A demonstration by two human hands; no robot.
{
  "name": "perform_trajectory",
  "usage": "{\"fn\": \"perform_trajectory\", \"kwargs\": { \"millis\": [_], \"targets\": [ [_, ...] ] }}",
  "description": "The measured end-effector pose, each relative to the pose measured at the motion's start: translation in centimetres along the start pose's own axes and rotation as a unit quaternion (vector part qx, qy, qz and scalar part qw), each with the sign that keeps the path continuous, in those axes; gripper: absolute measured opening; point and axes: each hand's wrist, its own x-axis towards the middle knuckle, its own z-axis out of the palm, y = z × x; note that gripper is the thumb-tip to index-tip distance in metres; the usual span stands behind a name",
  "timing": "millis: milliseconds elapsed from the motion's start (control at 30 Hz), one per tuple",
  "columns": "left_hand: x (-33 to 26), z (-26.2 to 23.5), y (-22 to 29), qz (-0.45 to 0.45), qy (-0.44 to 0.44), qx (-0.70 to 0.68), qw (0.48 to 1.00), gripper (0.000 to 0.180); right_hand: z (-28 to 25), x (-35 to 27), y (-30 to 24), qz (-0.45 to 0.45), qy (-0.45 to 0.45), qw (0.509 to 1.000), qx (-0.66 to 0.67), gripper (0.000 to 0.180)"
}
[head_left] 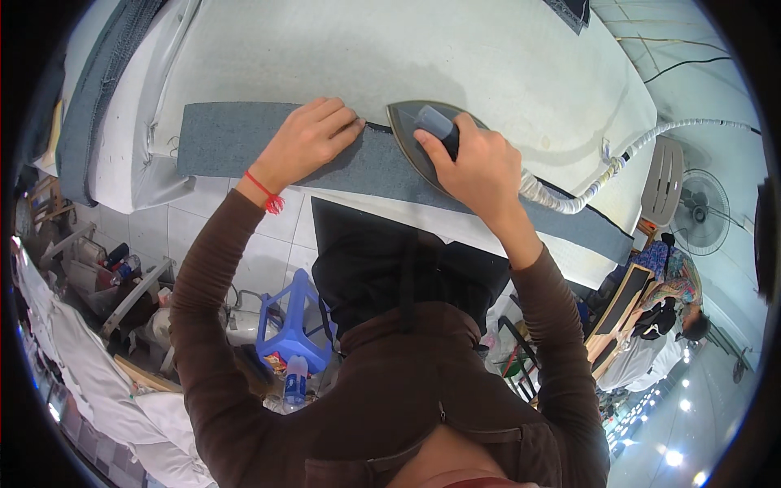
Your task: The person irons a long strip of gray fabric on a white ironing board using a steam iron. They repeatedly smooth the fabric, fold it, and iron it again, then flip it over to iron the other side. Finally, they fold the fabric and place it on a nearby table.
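A long strip of grey-blue denim-like fabric [236, 138] lies along the near edge of a white padded ironing table [342, 49]. My right hand [480, 167] is wrapped round the handle of a clothes iron [407, 134], whose soleplate rests on the strip near its middle. From the iron a cord wrapped in pale tape [569, 203] runs off to the right. My left hand [317, 134] rests on the strip to the left of the iron, its fingertips pinched at the far edge of the fabric. Whatever lies between those fingertips is hidden.
More dark denim [102, 106] hangs over the table's left end, and another piece [572, 12] lies at the far edge. A blue plastic stool [297, 325] and a water bottle [294, 382] are below left. At right are a fan [700, 211] and another person [671, 276].
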Motion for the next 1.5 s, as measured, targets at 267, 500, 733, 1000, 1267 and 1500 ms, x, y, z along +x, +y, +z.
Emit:
{"fn": "perform_trajectory", "kwargs": {
  "millis": [267, 500, 733, 1000, 1267, 1500],
  "targets": [
    [-0.5, -0.2, 0.2, -0.032, 0.003, -0.025, 0.999, 0.033, 0.5, 0.8, -1.7, 0.01, 0.013, 1.0, -0.01, 0.062],
    [-0.9, -1.5, -1.2, -0.057, -0.038, -0.079, 0.995, 0.027, -0.3, 0.1, -1.3, 0.025, -0.013, 1.0, -0.013, 0.064],
    [-1.8, -1.6, -1.7, -0.008, -0.011, -0.043, 0.999, 0.036, -0.2, 0.6, -2.1, 0.029, -0.047, 0.998, -0.024, 0.063],
    [-2.2, -1.8, -1.7, -0.06, 0.015, -0.032, 0.998, 0.034, 1.1, 1.0, -3.4, -0.013, 0.024, 1.0, 0.0, 0.062],
    [-1.0, -3.2, -2.5, -0.112, -0.049, -0.105, 0.987, 0.022, 0.7, 0.5, -2.3, -0.009, 0.006, 1.0, -0.006, 0.062],
    [-1.5, -3.5, -2.5, -0.099, -0.063, -0.063, 0.991, 0.02, 0.7, 0.7, -2.6, -0.02, 0.0, 1.0, -0.003, 0.062]
  ]
}}
